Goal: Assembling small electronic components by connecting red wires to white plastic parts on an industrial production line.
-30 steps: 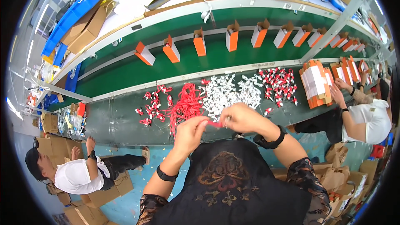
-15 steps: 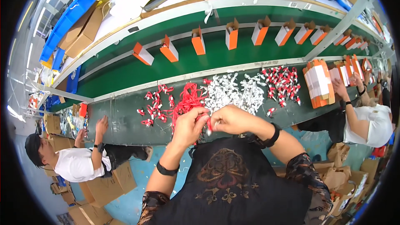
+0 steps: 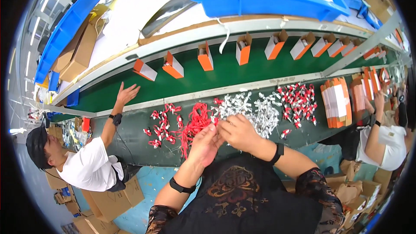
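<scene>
Fingertips together above the dark bench, my left hand (image 3: 203, 145) and my right hand (image 3: 240, 134) are both closed in a pinch. A short bit of red cord (image 3: 214, 120) shows at their fingertips; the rest of it is hidden by the fingers. Just beyond my left hand lies a tangled heap of loose red cords (image 3: 199, 117). White bundled cords (image 3: 265, 115) are heaped beyond my right hand. Small red-and-white tied bundles (image 3: 161, 123) lie scattered to the left, and a denser pile of red-and-white bundles (image 3: 299, 104) lies to the right.
Behind the bench, open orange-and-white boxes (image 3: 206, 57) stand in a row on a green belt (image 3: 225, 71). Flat orange-and-white cartons (image 3: 336, 102) stack at the right. A shelf with a blue tray (image 3: 268, 2) overhangs. One co-worker (image 3: 84, 160) is at left, another (image 3: 383, 143) at right.
My hands have drawn together, hiding most of the red cord that showed between them. The left co-worker's arm has reached out over the belt. The view has tilted slightly, shifting the scene down.
</scene>
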### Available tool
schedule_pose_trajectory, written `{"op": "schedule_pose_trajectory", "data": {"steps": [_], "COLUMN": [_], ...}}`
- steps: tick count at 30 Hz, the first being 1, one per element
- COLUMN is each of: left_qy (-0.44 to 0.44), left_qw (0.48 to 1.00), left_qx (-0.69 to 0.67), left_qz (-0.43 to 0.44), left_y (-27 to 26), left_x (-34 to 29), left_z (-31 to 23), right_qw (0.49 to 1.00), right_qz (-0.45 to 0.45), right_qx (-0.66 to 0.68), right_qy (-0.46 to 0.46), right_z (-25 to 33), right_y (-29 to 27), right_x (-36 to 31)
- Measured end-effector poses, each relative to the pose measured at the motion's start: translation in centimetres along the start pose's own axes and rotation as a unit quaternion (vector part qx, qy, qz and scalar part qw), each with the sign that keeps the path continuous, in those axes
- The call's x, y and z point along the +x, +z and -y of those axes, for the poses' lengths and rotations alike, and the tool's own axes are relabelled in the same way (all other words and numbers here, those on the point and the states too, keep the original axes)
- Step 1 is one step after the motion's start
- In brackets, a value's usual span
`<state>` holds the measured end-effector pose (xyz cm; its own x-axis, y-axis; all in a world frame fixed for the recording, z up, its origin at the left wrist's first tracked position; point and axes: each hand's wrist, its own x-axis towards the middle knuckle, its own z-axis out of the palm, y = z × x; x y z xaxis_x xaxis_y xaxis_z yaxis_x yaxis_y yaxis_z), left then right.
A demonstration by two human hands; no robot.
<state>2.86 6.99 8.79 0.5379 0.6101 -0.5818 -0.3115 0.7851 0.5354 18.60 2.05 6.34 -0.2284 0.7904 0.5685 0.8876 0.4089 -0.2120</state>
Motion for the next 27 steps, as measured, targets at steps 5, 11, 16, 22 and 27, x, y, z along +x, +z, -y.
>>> {"op": "schedule_pose_trajectory", "data": {"steps": [5, 11, 16, 22, 27], "left_qy": [0.003, 0.191, 0.302, 0.24, 0.129], "left_qw": [0.992, 0.826, 0.632, 0.775, 0.788], "left_qx": [0.12, 0.522, 0.702, 0.584, 0.599], "left_qz": [-0.043, -0.095, 0.127, 0.015, -0.07], "left_y": [-2.6, -1.3, -8.0, -4.7, -4.3], "left_x": [7.6, 20.8, 33.4, 34.2, 28.2], "left_z": [-1.6, -13.7, -21.7, -21.4, -21.7], "right_qw": [0.997, 0.977, 0.959, 0.932, 0.93], "right_qz": [0.064, 0.085, 0.145, 0.202, 0.17], "right_qx": [0.026, 0.11, 0.106, 0.113, 0.144], "right_qy": [0.039, 0.162, 0.218, 0.279, 0.293], "right_z": [-2.2, -6.5, -7.8, -6.7, -6.7], "right_y": [1.0, 1.5, 1.6, 0.4, 1.5], "right_x": [1.3, -1.3, -4.9, -7.0, -8.1]}}
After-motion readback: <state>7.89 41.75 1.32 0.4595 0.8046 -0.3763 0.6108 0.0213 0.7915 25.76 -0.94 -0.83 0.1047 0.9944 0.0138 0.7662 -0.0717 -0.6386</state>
